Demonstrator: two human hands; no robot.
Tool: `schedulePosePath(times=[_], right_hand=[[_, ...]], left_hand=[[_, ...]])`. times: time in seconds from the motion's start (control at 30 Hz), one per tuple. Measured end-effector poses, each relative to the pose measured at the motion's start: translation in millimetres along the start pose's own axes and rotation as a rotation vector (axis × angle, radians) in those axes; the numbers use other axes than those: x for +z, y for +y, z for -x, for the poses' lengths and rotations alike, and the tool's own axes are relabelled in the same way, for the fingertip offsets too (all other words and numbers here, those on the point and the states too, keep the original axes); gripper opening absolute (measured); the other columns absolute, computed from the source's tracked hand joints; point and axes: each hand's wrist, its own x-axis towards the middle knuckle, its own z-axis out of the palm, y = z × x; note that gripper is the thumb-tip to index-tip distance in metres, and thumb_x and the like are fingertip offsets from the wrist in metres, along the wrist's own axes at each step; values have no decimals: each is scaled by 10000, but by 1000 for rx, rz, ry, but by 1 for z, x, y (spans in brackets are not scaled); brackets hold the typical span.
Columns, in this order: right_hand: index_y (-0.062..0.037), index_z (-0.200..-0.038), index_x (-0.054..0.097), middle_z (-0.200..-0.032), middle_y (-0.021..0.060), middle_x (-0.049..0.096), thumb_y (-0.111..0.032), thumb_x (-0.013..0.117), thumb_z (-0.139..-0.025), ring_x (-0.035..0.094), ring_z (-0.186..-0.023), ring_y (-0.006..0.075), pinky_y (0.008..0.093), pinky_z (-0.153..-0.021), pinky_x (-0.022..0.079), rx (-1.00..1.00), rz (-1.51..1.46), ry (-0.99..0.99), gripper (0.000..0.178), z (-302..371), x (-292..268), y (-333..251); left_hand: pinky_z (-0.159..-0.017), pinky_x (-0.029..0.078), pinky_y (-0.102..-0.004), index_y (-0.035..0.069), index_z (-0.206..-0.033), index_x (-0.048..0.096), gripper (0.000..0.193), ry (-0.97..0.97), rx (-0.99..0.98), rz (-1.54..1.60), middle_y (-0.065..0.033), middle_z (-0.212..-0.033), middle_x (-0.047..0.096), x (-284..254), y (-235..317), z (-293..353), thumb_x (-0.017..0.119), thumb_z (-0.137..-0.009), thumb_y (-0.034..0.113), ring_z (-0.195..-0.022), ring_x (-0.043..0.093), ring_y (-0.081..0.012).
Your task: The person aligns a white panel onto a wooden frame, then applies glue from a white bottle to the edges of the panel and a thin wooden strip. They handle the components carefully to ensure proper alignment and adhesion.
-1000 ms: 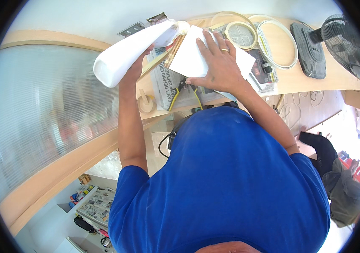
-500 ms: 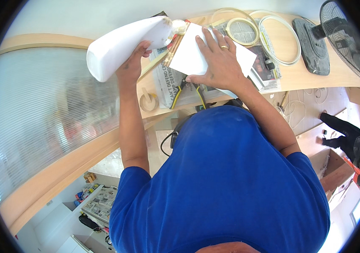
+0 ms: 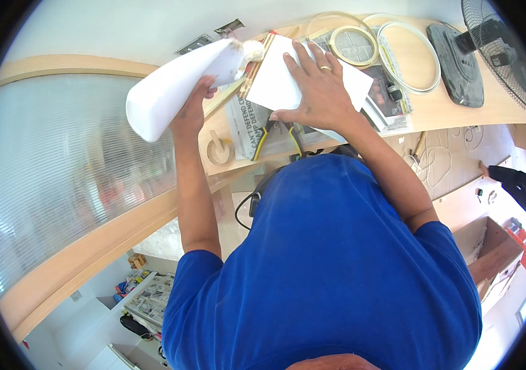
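Your left hand [image 3: 192, 111] clasps a tilted white bottle [image 3: 173, 89], narrow end near the white panel [image 3: 270, 77] lying over newspaper [image 3: 239, 117]. Your right hand [image 3: 323, 92] rests flat on that panel, fingers spread, unclenched; yellow-handled pliers [image 3: 260, 145] lie near it.

Blue Shirt [image 3: 327, 265], Gold-Coloured Ring [image 3: 326, 68]

The shirt is plain, deep royal blue, filling the lower centre of the frame. Soft creases run down the cloth, and a paler patch shows near its top. The left sleeve [image 3: 189, 290] and right sleeve [image 3: 451, 259] are short, leaving the forearms bare. The ring, a smooth narrow band, circles one finger of the right hand [image 3: 319, 92], upper centre.
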Motion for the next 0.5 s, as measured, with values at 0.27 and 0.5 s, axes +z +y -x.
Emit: schedulePosePath(times=[0.27, 0.5], right_hand=[[-1, -1501, 448, -1599, 261, 329, -761, 717, -697, 274, -1497, 441, 576, -1209, 161, -45, 41, 32, 1139, 0, 6, 1], [1, -1490, 463, -1592, 262, 339, -773, 710, -701, 275, -1498, 438, 570, -1212, 153, -47, 43, 54, 1133, 0, 5, -2]], left_hand=[[-630, 584, -292, -67, -1023, 715, 171, 29, 55, 24, -123, -866, 731, 15, -1, -6, 767, -866, -24, -700, 689, -201], [-699, 579, -288, -17, -1037, 753, 155, -17, -24, -53, -87, -865, 753, -31, 0, 39, 752, -899, 52, -749, 697, -154]])
